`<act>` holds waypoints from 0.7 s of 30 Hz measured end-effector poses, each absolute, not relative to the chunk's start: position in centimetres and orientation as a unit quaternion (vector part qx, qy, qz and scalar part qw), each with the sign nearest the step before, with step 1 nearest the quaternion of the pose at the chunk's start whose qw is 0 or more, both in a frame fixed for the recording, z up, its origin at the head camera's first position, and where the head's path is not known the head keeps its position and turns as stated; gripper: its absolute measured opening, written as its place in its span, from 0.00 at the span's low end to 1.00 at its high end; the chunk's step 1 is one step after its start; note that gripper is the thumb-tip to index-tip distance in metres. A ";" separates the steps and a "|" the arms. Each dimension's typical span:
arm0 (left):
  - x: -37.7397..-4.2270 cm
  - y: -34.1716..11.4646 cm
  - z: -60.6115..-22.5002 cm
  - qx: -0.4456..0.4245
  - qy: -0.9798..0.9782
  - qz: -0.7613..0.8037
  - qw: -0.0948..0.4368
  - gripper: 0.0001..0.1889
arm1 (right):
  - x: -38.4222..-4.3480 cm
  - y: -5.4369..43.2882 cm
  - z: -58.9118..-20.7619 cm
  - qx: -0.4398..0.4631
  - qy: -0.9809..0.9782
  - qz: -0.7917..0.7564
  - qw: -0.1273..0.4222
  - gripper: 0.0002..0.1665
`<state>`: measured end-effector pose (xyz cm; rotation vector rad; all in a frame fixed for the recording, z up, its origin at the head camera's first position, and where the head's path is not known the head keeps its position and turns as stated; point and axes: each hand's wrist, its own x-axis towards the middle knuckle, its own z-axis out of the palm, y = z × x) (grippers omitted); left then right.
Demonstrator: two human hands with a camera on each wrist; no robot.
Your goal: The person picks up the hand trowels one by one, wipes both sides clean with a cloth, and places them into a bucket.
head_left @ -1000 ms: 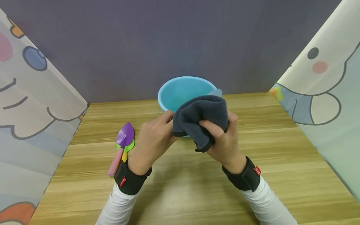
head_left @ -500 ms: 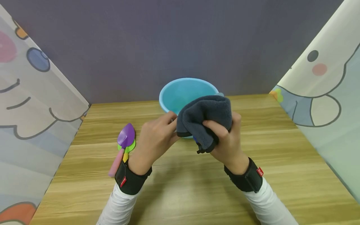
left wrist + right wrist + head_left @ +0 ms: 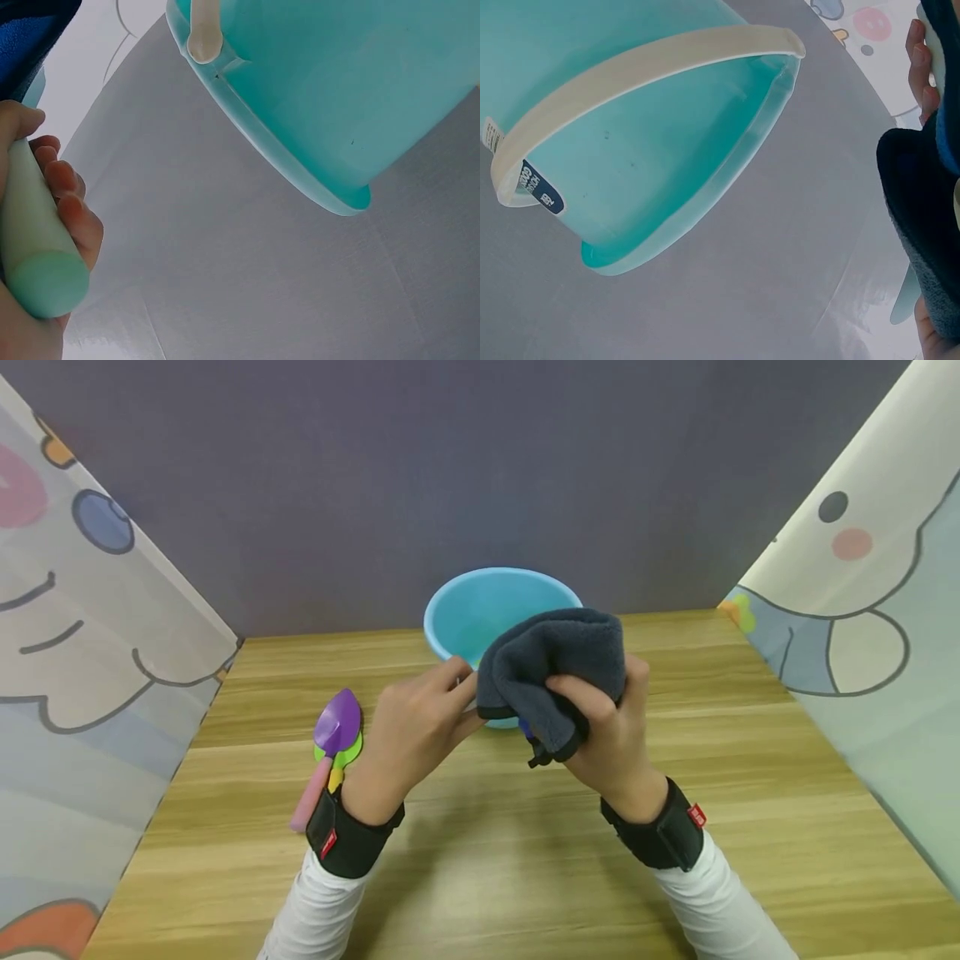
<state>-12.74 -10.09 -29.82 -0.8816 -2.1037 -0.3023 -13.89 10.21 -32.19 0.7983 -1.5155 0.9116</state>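
My left hand grips the pale green handle of a toy shovel, its mint end towards the wrist. My right hand holds a bunched dark grey cloth, thumb on top, wrapped over the far part of the shovel. Most of the blade is hidden; a light mint tip pokes out past the cloth in the right wrist view. Behind both hands stands a light blue bucket with a white carry handle. The cloth hides part of its front.
To the left, a purple toy trowel with a pink handle lies across a green one with a yellow handle, close to the left wristband. A dark panel rises behind the wooden table; printed cartoon panels flank it.
My right hand and the cloth have shifted slightly right and up. The light blue blade tip that stuck out above the cloth is covered in the head view. The left hand has hardly moved.
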 end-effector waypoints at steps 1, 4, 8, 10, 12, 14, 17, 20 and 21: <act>-12.8 -10.1 -29.9 -0.350 -0.835 -0.119 0.409 0.12 | -13.9 10.2 -32.2 0.338 -0.644 0.388 0.566 0.17; -12.9 -10.1 -29.9 -0.353 -0.832 -0.119 0.412 0.12 | -13.9 10.3 -32.0 0.333 -0.642 0.390 0.570 0.18; -13.0 -10.3 -29.9 -0.358 -0.828 -0.117 0.416 0.13 | -14.0 10.3 -31.7 0.327 -0.642 0.394 0.571 0.19; -13.0 -10.3 -29.8 -0.359 -0.828 -0.114 0.416 0.12 | -14.0 10.4 -31.6 0.322 -0.642 0.398 0.570 0.19; -13.0 -10.4 -29.7 -0.360 -0.828 -0.110 0.415 0.11 | -14.1 10.4 -31.4 0.316 -0.641 0.405 0.571 0.20; -13.0 -10.5 -29.7 -0.361 -0.828 -0.107 0.414 0.10 | -14.2 10.4 -31.3 0.305 -0.636 0.412 0.577 0.20; -13.0 -10.5 -29.7 -0.365 -0.829 -0.107 0.411 0.11 | -14.4 10.5 -31.1 0.290 -0.633 0.417 0.584 0.20; -13.0 -10.6 -29.8 -0.366 -0.830 -0.107 0.406 0.11 | -14.6 10.8 -31.0 0.270 -0.634 0.422 0.589 0.19; -13.0 -10.6 -29.8 -0.367 -0.831 -0.108 0.404 0.11 | -14.7 11.0 -30.9 0.263 -0.635 0.424 0.590 0.19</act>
